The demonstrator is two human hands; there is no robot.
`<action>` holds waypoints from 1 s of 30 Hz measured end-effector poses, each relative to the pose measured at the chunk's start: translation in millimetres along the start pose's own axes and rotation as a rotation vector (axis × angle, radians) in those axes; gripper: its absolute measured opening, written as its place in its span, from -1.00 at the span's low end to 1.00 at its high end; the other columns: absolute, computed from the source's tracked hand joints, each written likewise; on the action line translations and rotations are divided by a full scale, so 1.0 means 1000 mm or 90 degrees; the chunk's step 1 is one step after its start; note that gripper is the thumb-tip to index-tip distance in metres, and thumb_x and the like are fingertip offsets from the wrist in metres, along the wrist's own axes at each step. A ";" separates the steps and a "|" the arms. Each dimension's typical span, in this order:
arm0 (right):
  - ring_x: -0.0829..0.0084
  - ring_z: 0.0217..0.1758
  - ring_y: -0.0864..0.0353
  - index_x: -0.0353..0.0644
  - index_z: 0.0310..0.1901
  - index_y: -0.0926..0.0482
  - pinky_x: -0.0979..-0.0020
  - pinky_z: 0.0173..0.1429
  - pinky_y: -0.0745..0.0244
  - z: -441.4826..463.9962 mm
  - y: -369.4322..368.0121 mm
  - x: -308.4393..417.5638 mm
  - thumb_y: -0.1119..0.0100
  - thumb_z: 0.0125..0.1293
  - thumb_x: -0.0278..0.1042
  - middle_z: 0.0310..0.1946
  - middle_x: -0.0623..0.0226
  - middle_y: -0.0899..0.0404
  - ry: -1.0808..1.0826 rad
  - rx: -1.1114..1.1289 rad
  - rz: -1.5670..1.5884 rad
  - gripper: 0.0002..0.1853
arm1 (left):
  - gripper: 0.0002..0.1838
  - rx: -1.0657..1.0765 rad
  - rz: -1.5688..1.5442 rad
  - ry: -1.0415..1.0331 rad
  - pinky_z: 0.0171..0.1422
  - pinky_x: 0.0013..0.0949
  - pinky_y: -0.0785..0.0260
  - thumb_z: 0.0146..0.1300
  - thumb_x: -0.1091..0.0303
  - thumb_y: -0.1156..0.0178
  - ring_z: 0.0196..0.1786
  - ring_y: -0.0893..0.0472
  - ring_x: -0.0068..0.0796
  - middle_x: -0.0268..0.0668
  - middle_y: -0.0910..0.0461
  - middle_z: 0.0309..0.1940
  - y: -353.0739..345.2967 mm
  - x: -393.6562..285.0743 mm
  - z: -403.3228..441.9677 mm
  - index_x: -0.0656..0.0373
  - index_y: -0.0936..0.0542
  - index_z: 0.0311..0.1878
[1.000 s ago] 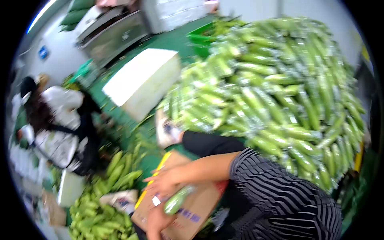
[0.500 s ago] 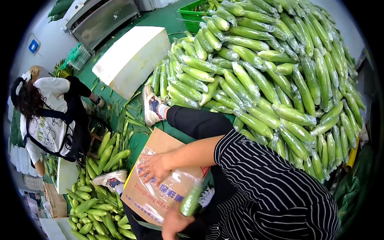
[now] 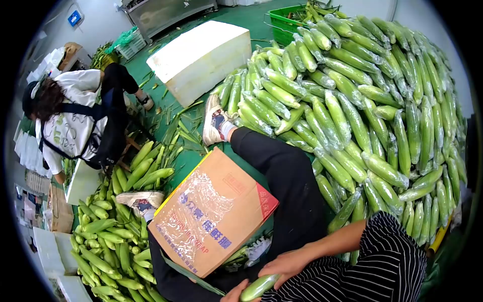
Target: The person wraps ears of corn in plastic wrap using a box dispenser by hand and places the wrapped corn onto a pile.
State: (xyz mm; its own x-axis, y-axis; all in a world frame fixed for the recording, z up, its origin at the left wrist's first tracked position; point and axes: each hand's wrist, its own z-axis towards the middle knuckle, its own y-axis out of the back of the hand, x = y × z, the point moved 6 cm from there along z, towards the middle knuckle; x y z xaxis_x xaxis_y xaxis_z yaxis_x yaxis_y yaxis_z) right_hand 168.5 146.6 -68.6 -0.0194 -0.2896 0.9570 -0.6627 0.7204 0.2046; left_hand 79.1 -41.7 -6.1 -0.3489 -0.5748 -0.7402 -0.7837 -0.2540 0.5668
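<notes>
Right hand [image 3: 289,261] and left hand [image 3: 233,294] are both grasping one corn cob [image 3: 260,288], off the near edge of the box [image 3: 241,194]; wrapping on it unclear. Wrapped cobs [image 3: 347,121] are piling high past the right edge; many bare cobs [image 3: 113,251] are lying unwrapped by the far-left corner.

A pale-walled workroom with a green floor, brightly lit.
The floor [image 3: 258,27] runs to plain, light walls; on the left wall [image 3: 103,22] hangs a small blue-and-white sign [image 3: 74,18]. A metal-fronted unit [image 3: 171,14] stands at the back, cut off by the top edge, with a pale slatted basket [image 3: 133,48] just beside it. Right of these are a large white foam box [image 3: 206,65] and a green crate [image 3: 279,34]. The light source is out of view.
</notes>
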 end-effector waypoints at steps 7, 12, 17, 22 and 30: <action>0.18 0.23 -0.68 -0.19 0.16 -0.64 0.11 0.40 -0.54 0.013 0.079 0.007 -0.24 0.54 0.15 0.09 0.21 -0.71 0.221 -0.551 0.352 -0.48 | -0.47 -0.634 -0.862 0.025 0.17 0.02 -0.60 0.56 -0.10 -0.11 -0.04 -0.73 -0.18 -0.18 -0.74 -0.07 0.039 -0.020 0.032 0.28 -0.61 0.08; 0.24 0.14 -0.66 -0.10 0.31 -0.37 0.12 0.29 -0.59 0.034 0.146 0.058 -0.24 0.53 -0.05 0.11 0.21 -0.61 0.463 -0.767 1.109 -0.51 | -0.46 -0.519 -0.480 -0.378 0.58 0.19 -0.26 0.71 0.00 0.09 0.51 -0.43 0.07 0.06 -0.47 0.45 0.036 -0.072 0.114 0.15 -0.39 0.52; 0.28 0.22 -0.58 -0.11 0.58 -0.13 0.26 0.34 -0.50 -0.036 0.184 0.033 -0.49 0.30 -0.20 0.27 0.08 -0.49 0.004 -0.984 0.134 -0.08 | -0.27 -0.299 -0.234 -0.239 0.70 -0.03 -0.09 0.55 0.26 -0.23 0.62 -0.34 -0.05 0.11 -0.30 0.59 -0.003 -0.077 0.150 0.35 -0.20 0.64; 0.02 0.66 -0.24 -0.33 0.58 -0.28 0.16 0.70 -0.11 -0.239 0.408 -0.074 -0.43 0.39 -0.11 0.59 -0.14 -0.27 -0.310 -1.023 -0.653 -0.15 | -0.60 -0.565 -0.037 -0.185 0.44 -0.11 -0.42 0.33 0.37 -0.43 0.18 -0.70 -0.09 -0.05 -0.72 0.08 0.115 0.024 0.063 0.35 -0.65 0.17; -0.13 0.57 -0.34 -0.27 0.47 -0.48 0.01 0.65 -0.19 -0.380 0.548 -0.207 -0.19 0.57 -0.16 0.50 -0.15 -0.41 -0.621 -0.775 -0.778 -0.45 | -0.32 -0.626 0.379 0.349 0.56 -0.04 -0.32 0.24 0.58 -0.18 0.50 -0.48 -0.12 -0.25 -0.53 0.44 0.280 0.270 0.006 -0.09 -0.51 0.46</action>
State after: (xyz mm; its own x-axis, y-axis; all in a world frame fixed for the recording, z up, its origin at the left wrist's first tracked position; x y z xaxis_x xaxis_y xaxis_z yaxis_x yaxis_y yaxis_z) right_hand 93.9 840.5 -76.6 -0.6425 -0.7586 -0.1083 0.1246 -0.2428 0.9620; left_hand -237.2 -263.4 -49.7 -0.0734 -0.9832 -0.1672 0.2128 -0.1792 0.9605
